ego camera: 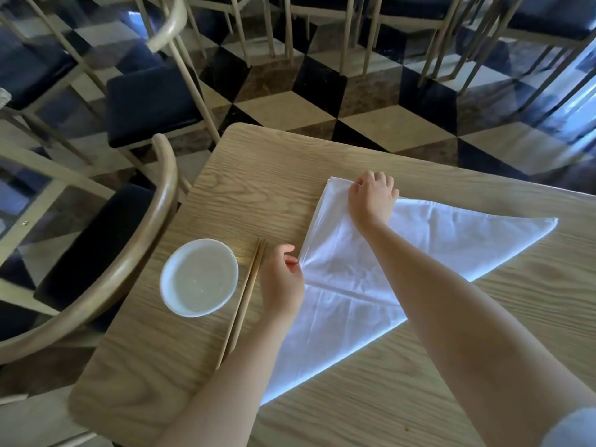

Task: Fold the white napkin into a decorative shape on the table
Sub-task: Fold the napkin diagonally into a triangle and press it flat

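So, the napkin (419, 240) is lying on the table (258, 175) as a rough triangle. The left hand (282, 279) fingers (292, 260) are pinching its left edge, and the right hand (372, 198) is gripping the far folded corner. It's looking soft, light and floppy, so I'm guessing edges and corners are the spots to grab.

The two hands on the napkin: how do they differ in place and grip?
The left hand pinches the napkin at the near end of its folded left edge, beside the chopsticks; the right hand grips the far end. The right hand reaches across the napkin; the left hand comes from its side. Both hold the same edge.
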The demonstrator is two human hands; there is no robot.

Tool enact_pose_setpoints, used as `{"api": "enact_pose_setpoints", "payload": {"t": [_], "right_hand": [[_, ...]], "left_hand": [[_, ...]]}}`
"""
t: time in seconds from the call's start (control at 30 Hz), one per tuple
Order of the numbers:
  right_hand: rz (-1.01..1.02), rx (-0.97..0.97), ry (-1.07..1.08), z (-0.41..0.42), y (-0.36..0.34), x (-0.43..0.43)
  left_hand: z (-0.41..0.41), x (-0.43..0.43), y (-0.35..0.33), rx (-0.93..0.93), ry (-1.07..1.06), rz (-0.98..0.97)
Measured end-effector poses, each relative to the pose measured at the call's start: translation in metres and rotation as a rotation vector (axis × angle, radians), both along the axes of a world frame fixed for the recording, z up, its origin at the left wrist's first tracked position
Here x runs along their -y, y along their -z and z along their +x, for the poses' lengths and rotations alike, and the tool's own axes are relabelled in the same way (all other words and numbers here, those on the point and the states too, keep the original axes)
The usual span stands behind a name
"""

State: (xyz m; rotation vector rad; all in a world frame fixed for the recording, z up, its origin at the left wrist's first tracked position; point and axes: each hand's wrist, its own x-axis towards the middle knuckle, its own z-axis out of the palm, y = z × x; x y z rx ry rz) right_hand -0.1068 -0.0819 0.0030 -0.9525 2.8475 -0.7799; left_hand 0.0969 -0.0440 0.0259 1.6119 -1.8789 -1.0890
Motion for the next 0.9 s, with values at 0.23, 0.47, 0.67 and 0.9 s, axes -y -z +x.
{"api": "enact_pose_setpoints", "payload": {"t": [0.23,0.47,0.67,0.9], "right_hand": [[0.071,-0.136,-0.147,0.008,-0.006,-0.005],[-0.070,-0.183,-0.554,0.072,0.001,-0.076],[-0.052,-0.208,-0.493,0.085,0.003,-0.078],[-0.039,-0.375,-0.452,0.095,0.005,-0.070]], "left_hand": [[0.044,-0.031,-0.005,0.022,0.139,-0.064],[0.124,-0.084,0.001,0.074,0.203,-0.025],[0.142,-0.103,-0.001,0.070,0.144,-0.031],[0.155,-0.113,-0.004,0.063,0.107,-0.035]]}}
